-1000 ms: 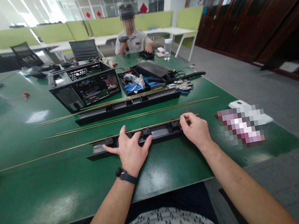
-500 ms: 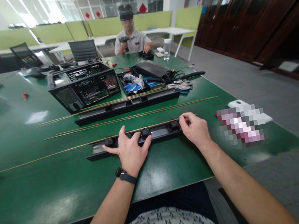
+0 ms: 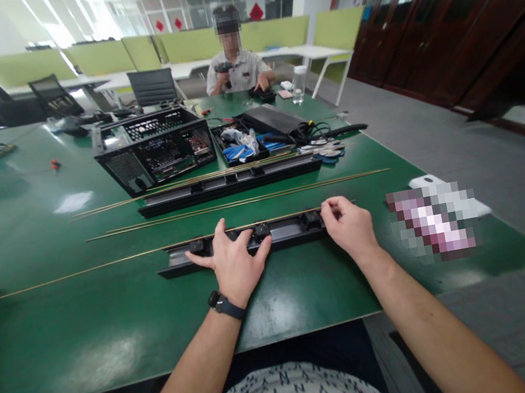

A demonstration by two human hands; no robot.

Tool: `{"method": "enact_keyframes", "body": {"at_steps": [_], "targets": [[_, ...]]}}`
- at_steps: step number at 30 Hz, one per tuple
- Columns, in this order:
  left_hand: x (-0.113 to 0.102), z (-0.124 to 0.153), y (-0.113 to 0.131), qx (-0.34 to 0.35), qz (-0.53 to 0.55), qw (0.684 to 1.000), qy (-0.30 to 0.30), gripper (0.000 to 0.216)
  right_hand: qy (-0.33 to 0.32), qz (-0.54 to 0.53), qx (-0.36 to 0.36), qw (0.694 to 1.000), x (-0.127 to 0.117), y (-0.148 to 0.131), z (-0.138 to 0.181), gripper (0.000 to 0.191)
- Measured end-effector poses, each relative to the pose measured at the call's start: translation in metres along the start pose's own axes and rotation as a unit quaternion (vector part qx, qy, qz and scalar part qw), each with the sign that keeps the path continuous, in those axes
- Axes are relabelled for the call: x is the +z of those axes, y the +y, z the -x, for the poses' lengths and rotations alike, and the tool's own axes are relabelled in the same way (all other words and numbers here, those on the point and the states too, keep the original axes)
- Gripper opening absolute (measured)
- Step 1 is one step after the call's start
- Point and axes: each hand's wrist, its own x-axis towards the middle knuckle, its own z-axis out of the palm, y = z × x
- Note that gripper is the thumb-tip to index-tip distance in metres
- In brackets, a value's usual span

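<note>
My left hand (image 3: 237, 258), with a dark watch on the wrist, lies over a long black channel-shaped rail (image 3: 186, 264) with its fingers spread. Its thumb and index finger touch or nearly touch a small black block (image 3: 262, 231) in the channel. At the rail's right end, my right hand (image 3: 351, 225) has thumb and fingers pinched together on a thin brass-coloured rod (image 3: 102, 265). The rod follows the rail's far edge and runs out left across the table. Another black block (image 3: 311, 219) sits just left of my right hand.
Two more thin rods (image 3: 243, 203) lie beyond, then a second black rail (image 3: 230, 185). An open computer case (image 3: 153, 151) and a box of gloves (image 3: 240, 143) stand behind. A person (image 3: 237, 69) opposite holds a power drill (image 3: 223, 68). A pixelated pink object (image 3: 433, 224) lies right.
The whole view has shifted slightly, so everything appears a little further right. A blurred skin-toned shape now shows at the left edge. Both my hands keep their places on the rail and rod.
</note>
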Motion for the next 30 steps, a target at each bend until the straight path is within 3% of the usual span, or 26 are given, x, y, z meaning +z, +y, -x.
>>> {"method": "enact_keyframes", "body": {"at_steps": [8, 21, 30], "targets": [[0.0017, 0.0005, 0.0003, -0.001, -0.012, 1.000, 0.005, 0.029, 0.026, -0.002, 0.031, 0.999, -0.0006, 0.0017, -0.0003, 0.037], [0.0018, 0.0000, 0.0003, -0.006, -0.011, 1.000, 0.001, 0.031, 0.002, 0.000, -0.008, 1.000, -0.0019, -0.0008, -0.0002, 0.034], [-0.0013, 0.0002, 0.0021, -0.004, -0.015, 1.000, -0.011, 0.030, 0.009, 0.018, 0.025, 0.999, -0.0036, -0.0001, -0.0011, 0.034]]}}
